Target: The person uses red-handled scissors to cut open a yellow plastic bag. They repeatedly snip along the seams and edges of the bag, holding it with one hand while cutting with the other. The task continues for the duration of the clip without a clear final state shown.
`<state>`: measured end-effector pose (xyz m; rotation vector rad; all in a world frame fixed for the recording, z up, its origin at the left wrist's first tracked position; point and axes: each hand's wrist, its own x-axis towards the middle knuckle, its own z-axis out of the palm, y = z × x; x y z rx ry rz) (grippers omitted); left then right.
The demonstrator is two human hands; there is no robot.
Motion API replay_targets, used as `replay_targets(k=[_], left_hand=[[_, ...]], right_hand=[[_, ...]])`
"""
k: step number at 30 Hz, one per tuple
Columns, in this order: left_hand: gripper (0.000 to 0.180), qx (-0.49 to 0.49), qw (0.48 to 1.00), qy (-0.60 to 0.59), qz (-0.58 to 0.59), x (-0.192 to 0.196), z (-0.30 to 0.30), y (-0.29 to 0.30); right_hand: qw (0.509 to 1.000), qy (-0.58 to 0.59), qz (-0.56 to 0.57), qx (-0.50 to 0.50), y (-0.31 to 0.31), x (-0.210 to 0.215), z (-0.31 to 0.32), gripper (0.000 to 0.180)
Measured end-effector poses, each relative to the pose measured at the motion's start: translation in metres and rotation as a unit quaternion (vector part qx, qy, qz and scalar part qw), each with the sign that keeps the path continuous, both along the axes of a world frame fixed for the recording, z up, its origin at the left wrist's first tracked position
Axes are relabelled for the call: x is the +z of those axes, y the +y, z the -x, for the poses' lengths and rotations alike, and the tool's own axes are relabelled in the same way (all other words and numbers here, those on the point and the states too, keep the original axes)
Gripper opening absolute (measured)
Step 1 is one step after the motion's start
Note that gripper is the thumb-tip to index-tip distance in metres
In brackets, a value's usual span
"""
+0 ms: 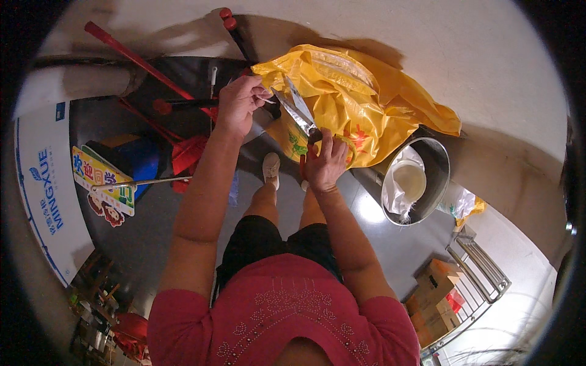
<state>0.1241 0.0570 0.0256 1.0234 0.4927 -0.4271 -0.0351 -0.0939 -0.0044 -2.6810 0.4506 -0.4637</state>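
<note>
I stand over a bin lined with a large yellow plastic bag (366, 104). My left hand (239, 102) is raised at the bag's left edge and pinches the upper end of a shiny silver foil packet (297, 108). My right hand (326, 161) grips the packet's lower end, just above the bin's near rim. The packet hangs slanted between both hands, over the bag's opening. My legs and one pale shoe (271, 168) show below the hands.
A round steel bin (441, 165) with a white liner stands to the right. Red-handled brooms and a dustpan (183, 152) lean at the left, beside a colourful sign (101, 183) and a white board. Cardboard boxes (430, 302) and a wire rack sit at lower right.
</note>
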Motion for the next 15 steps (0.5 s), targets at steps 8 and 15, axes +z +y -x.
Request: replay_targets(k=[8, 15], left_hand=[[0.009, -0.041, 0.998, -0.028, -0.024, -0.01, 0.0, 0.009], [0.008, -0.024, 0.998, 0.002, 0.062, -0.013, 0.002, 0.001]], right_hand=[[0.999, 0.024, 0.037, 0.01, -0.007, 0.01, -0.002, 0.054], [0.991, 0.008, -0.131, 0.015, 0.007, 0.002, -0.01, 0.052]])
